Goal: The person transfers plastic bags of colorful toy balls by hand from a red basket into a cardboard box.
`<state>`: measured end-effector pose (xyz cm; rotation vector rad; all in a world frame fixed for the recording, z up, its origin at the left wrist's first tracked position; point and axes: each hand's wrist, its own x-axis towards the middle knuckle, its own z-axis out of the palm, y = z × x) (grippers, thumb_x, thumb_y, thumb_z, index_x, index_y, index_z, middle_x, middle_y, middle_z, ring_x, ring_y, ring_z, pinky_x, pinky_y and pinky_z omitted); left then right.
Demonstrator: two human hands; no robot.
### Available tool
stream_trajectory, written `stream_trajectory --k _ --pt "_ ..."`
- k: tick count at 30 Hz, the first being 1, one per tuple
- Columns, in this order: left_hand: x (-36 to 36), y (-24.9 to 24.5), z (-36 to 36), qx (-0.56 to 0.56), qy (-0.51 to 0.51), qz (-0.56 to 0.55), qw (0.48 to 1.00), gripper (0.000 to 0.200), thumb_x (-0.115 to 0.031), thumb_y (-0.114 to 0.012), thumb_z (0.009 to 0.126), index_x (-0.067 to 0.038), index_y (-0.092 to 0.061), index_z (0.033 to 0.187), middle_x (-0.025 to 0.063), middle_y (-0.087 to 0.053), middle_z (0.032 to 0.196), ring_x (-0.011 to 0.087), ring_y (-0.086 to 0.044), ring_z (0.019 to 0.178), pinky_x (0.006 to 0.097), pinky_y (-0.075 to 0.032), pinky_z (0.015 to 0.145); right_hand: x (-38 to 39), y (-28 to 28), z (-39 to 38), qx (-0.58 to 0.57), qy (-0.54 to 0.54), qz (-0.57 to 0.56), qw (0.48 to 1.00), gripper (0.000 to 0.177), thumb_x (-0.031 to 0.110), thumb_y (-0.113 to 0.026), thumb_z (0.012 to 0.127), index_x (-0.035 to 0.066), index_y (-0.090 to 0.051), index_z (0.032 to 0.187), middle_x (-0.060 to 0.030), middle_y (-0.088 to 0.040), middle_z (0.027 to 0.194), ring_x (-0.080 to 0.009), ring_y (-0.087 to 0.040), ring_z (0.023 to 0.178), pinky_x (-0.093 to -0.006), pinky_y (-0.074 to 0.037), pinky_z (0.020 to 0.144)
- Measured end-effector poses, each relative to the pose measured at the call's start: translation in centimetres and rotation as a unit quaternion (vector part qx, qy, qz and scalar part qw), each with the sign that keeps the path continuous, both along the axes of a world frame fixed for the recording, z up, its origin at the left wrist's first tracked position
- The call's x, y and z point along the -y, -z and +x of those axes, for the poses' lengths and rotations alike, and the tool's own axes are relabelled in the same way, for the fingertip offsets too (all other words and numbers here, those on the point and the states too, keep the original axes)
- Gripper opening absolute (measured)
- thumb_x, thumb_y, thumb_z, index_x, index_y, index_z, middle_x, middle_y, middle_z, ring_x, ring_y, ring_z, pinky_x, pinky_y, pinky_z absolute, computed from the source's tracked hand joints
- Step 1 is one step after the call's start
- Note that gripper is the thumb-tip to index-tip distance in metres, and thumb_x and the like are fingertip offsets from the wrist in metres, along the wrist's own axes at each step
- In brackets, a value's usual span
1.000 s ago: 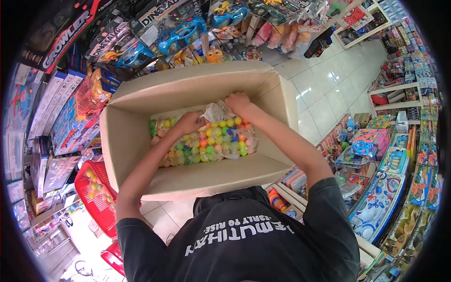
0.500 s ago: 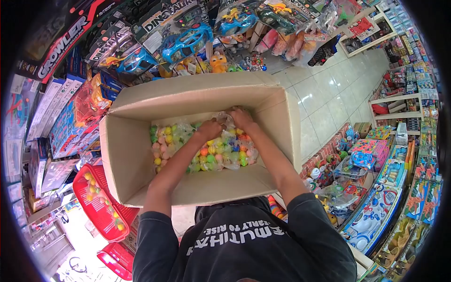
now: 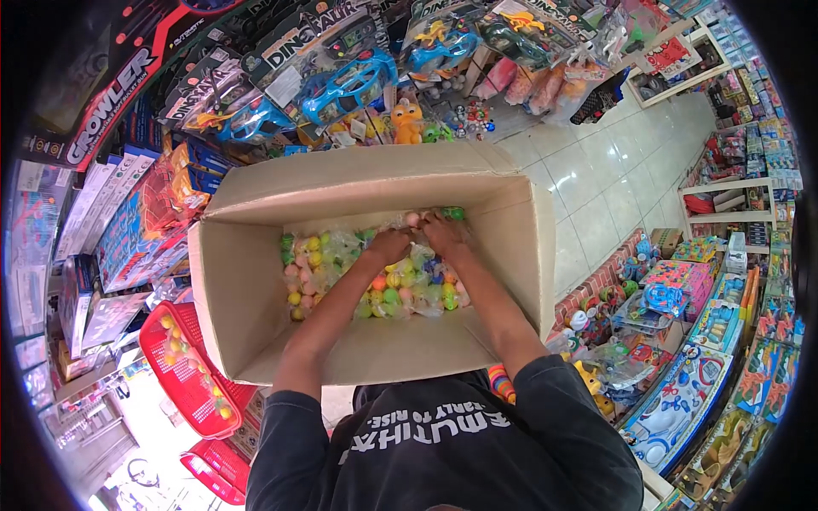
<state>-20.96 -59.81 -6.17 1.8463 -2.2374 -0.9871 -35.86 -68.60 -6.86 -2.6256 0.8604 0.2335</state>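
Observation:
A large open cardboard box (image 3: 247,298) stands in front of me. Along its bottom lie several clear plastic bags of small colourful balls (image 3: 400,298), yellow, pink, green and orange. Both of my hands are inside, close together near the box's far wall. My left hand (image 3: 390,245) has its fingers curled onto the near side of a bag of balls (image 3: 413,220). My right hand (image 3: 441,235) grips the same bag from the right, its fingertips partly hidden. Pink balls show between the hands, and green ones show just beyond the right hand.
A red plastic basket (image 3: 183,379) with a strip of balls stands left of the box, another red basket (image 3: 217,468) below it. Packaged dinosaur toys (image 3: 349,85) hang behind the box. Boxed toys (image 3: 682,383) fill the right side, beside a tiled floor (image 3: 596,187).
Both hands have stayed at the far wall of the box, shifting slightly. Pink and green balls now show at the hands, where crumpled clear plastic was before. The whole view has shifted a little.

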Motion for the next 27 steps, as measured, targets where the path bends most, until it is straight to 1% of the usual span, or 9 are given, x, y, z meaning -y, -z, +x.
stream_trajectory --k 1,5,7,10,14,20,22,25,27 --pt "-0.1 0.0 0.0 -0.022 -0.036 -0.009 0.999 0.027 -0.016 -0.05 0.079 -0.012 -0.057 0.105 0.0102 -0.056 0.11 0.031 -0.054 0.098 0.04 -0.045 0.084 -0.3 -0.1 -0.1 -0.056 0.02 0.006 0.998 0.032 0.004 -0.049 0.078 0.014 -0.054 0.107 -0.0056 -0.048 0.116 -0.0239 -0.043 0.114 -0.043 -0.038 0.092" --pt "0.3 -0.6 0.2 -0.037 -0.092 -0.009 0.995 0.03 -0.015 -0.049 0.079 -0.011 -0.055 0.108 0.0122 -0.056 0.11 0.0325 -0.056 0.095 0.0405 -0.045 0.083 -0.4 -0.4 -0.9 -0.041 0.01 -0.026 0.999 0.035 0.008 -0.045 0.081 0.013 -0.046 0.115 -0.0076 -0.045 0.12 -0.0255 -0.043 0.114 -0.0454 -0.035 0.093" --pt "0.6 0.2 0.0 -0.054 -0.185 0.026 0.981 0.036 -0.015 -0.047 0.08 -0.011 -0.052 0.115 0.0149 -0.057 0.11 0.0345 -0.055 0.097 0.042 -0.045 0.083 -0.3 -0.2 -0.9 -0.072 0.021 -0.003 0.997 0.041 0.011 -0.044 0.081 0.013 -0.04 0.122 -0.0094 -0.042 0.123 -0.0272 -0.042 0.114 -0.0455 -0.034 0.094" --pt "1.1 1.4 -0.1 -0.095 -0.221 0.03 0.97 0.039 -0.015 -0.046 0.08 -0.011 -0.051 0.118 0.018 -0.056 0.111 0.0355 -0.053 0.1 0.0425 -0.044 0.085 -0.4 0.3 -0.5 -0.113 0.023 -0.019 0.993 0.043 0.011 -0.044 0.08 0.013 -0.041 0.122 -0.01 -0.04 0.125 -0.0282 -0.042 0.115 -0.0463 -0.033 0.094" --pt "2.2 4.3 0.2 -0.088 -0.195 0.055 0.975 0.043 -0.016 -0.046 0.078 -0.014 -0.051 0.121 0.0165 -0.054 0.116 0.0329 -0.052 0.105 0.0418 -0.042 0.09 -0.5 0.3 -0.3 -0.108 0.058 0.014 0.992 0.043 0.013 -0.045 0.079 0.012 -0.044 0.121 -0.0098 -0.039 0.128 -0.0294 -0.042 0.116 -0.0473 -0.032 0.095" --pt "2.9 4.7 1.0 -0.101 -0.209 0.076 0.97 0.041 -0.017 -0.046 0.077 -0.012 -0.054 0.117 0.0171 -0.056 0.112 0.0343 -0.054 0.101 0.0415 -0.043 0.088 0.8 1.7 -0.3 -0.093 0.08 0.064 0.99 0.044 0.012 -0.051 0.075 0.01 -0.047 0.119 -0.0101 -0.041 0.128 -0.0309 -0.044 0.113 -0.0457 -0.034 0.095" --pt "2.0 4.3 1.1 -0.124 -0.202 0.004 0.971 0.038 -0.018 -0.048 0.077 -0.009 -0.056 0.114 0.0186 -0.056 0.11 0.0358 -0.055 0.097 0.0419 -0.043 0.086 2.1 3.1 -0.2 -0.121 0.103 0.182 0.97 0.04 0.009 -0.052 0.074 0.008 -0.051 0.114 -0.0114 -0.045 0.125 -0.0316 -0.047 0.111 -0.0405 -0.037 0.094" --pt "0.9 1.3 0.9 -0.115 -0.265 -0.04 0.956 0.035 -0.019 -0.05 0.078 -0.006 -0.057 0.11 0.0201 -0.058 0.105 0.0369 -0.055 0.094 0.0424 -0.044 0.084 3.3 3.4 -0.7 -0.072 0.076 0.217 0.97 0.036 0.009 -0.054 0.074 0.007 -0.055 0.11 -0.0129 -0.05 0.12 -0.0309 -0.049 0.108 -0.0355 -0.041 0.091" --pt "0.3 -0.3 1.5 -0.125 -0.273 -0.062 0.952 0.033 -0.02 -0.051 0.079 -0.005 -0.057 0.108 0.0209 -0.058 0.102 0.0374 -0.055 0.093 0.0424 -0.044 0.083 3.4 1.0 -1.0 -0.008 0.065 0.191 0.979 0.037 0.009 -0.055 0.075 0.007 -0.054 0.112 -0.0141 -0.053 0.116 -0.0304 -0.052 0.106 -0.0373 -0.042 0.089"
